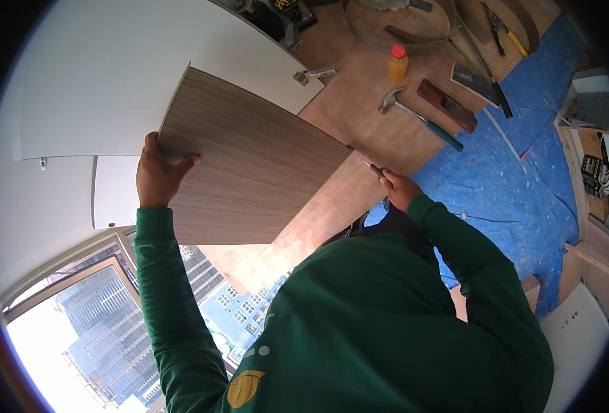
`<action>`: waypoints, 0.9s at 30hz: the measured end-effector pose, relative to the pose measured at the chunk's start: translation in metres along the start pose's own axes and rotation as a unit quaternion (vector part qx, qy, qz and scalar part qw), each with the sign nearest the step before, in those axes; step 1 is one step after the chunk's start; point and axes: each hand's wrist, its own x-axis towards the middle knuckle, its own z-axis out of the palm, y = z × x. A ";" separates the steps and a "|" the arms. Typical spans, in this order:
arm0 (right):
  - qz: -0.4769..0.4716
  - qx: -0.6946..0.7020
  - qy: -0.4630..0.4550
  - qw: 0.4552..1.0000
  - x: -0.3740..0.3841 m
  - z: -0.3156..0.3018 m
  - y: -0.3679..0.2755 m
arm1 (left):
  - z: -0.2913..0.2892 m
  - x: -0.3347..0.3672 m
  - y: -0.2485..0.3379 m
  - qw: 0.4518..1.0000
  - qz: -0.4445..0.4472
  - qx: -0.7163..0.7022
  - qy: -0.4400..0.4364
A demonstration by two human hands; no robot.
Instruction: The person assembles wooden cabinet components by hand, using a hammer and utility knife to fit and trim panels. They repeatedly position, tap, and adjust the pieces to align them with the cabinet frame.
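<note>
A grey-brown wood-grain panel (249, 155) is held up in front of me, tilted. My left hand (158, 173) is closed around its left edge, with the thumb on the grained face. In my right hand (399, 188) is a slim hand tool (375, 170) with a dark handle and a thin metal shaft. The shaft reaches toward the panel's right corner; whether it touches, I cannot tell. The tool's exact kind is too small to make out.
On the plywood worktop (345, 96) lie a claw hammer (421, 118), a wooden hand plane (447, 104), a red-capped bottle (398, 63), pliers (507, 31) and coiled edging strip (401, 45). A white panel with a hinge (315, 74) stands left; blue sheeting (504, 172) covers the floor right.
</note>
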 end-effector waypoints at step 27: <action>0.026 0.033 0.003 0.999 -0.017 -0.011 -0.006 | -0.002 -0.001 0.005 1.000 -0.017 -0.011 -0.002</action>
